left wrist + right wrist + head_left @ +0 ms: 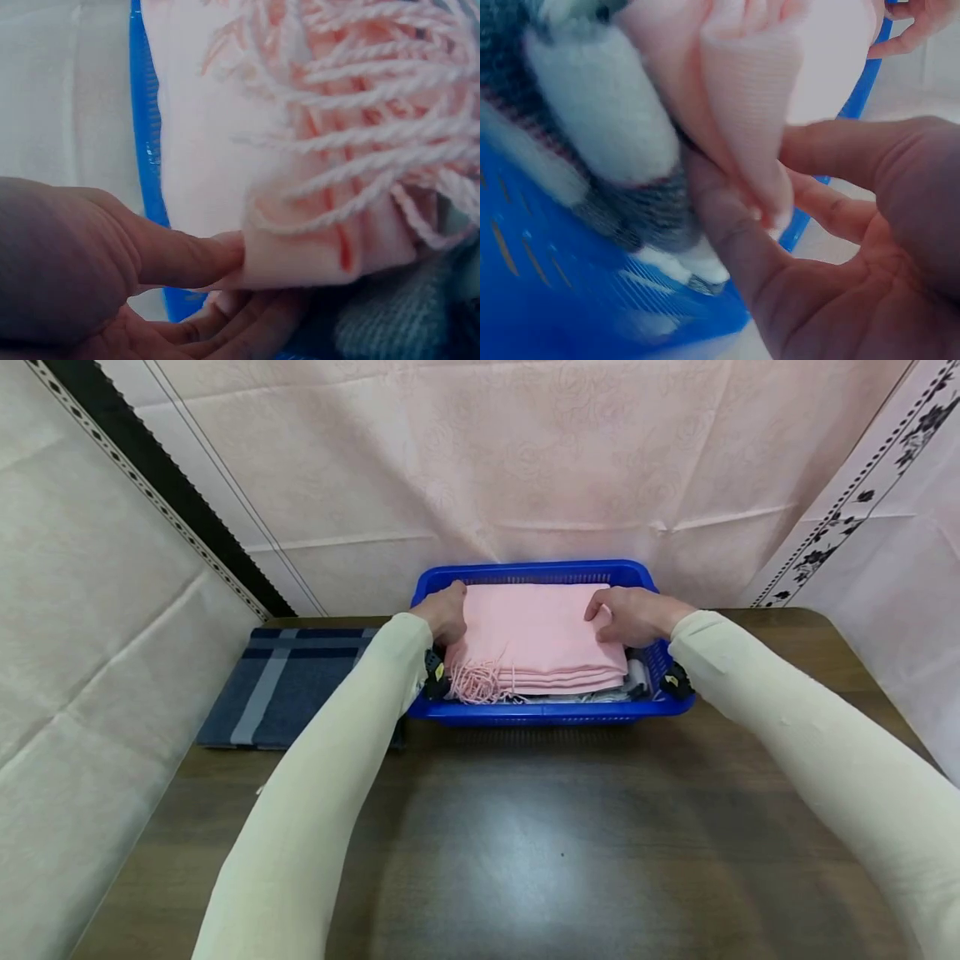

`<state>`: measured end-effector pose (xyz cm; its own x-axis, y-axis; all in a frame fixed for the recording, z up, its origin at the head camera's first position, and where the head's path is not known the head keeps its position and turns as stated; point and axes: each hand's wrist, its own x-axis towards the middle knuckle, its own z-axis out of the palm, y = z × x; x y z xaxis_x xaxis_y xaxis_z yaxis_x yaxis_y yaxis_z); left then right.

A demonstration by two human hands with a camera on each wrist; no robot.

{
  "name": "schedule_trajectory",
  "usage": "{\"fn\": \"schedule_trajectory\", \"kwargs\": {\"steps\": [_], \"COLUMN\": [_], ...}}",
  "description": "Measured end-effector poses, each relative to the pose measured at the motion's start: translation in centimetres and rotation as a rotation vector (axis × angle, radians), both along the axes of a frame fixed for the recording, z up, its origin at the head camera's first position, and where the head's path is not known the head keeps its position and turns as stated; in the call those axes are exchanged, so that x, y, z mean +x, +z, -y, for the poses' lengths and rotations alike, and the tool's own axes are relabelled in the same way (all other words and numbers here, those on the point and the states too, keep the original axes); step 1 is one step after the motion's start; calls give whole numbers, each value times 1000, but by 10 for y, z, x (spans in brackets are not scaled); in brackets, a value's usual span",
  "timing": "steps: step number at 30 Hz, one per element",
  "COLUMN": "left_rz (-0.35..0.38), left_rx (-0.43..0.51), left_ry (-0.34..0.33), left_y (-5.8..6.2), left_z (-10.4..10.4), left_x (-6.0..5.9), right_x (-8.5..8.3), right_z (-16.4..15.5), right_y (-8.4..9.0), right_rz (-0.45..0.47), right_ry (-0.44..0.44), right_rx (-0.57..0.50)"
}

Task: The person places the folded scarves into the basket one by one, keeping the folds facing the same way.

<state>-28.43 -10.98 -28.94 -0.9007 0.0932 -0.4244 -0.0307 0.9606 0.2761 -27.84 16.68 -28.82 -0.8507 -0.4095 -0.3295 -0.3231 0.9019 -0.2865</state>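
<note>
A folded pink scarf [536, 631] with a fringe [478, 681] lies on top of other folded cloths in a blue plastic basket [551, 712] at the table's far side. My left hand [444, 612] grips the scarf's left edge, thumb on top and fingers underneath, as the left wrist view shows on the pink scarf [225, 150]. My right hand [628, 614] grips the right edge; in the right wrist view its fingers [727, 225] curl under the pink folds [742, 82]. A grey and white knit cloth [607, 135] lies beneath.
A folded dark blue plaid cloth [281, 685] lies on the wooden table [525, 843] left of the basket. Pale fabric walls stand close on the left, back and right. Bare tabletop stretches between the basket and me.
</note>
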Motion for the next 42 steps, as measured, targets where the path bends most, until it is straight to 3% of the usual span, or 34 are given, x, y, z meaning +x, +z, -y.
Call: {"fn": "schedule_trajectory", "kwargs": {"steps": [7, 12, 15, 18, 22, 28, 31, 35, 42], "left_rz": [-75, -101, -40, 35, 104, 148, 122, 72, -69], "left_rx": [-157, -249, -226, -208, -194, -178, -181, -118, 59], "left_ry": [-84, -318, -401, -395, -338, -292, -339, -377, -362], "left_y": [16, 18, 15, 10, 6, 3, 2, 5, 8], "left_z": [-4, -11, -15, -17, -15, -9, -7, 2, 23], "left_x": [10, 11, 12, 13, 13, 15, 17, 25, 48], "right_x": [2, 3, 3, 4, 6, 5, 6, 10, 22], "right_z": [7, 20, 27, 32, 33, 32, 29, 24, 18], "right_y": [12, 14, 10, 5, 2, 1, 2, 5, 15], "right_rz": [-48, -24, 26, 62, 83, 102, 89, 13, -118], "right_ry": [23, 69, 104, 123, 112, 109, 117, 139, 122], "right_rx": [57, 67, 113, 176, 237, 264, 238, 172, 51]}}
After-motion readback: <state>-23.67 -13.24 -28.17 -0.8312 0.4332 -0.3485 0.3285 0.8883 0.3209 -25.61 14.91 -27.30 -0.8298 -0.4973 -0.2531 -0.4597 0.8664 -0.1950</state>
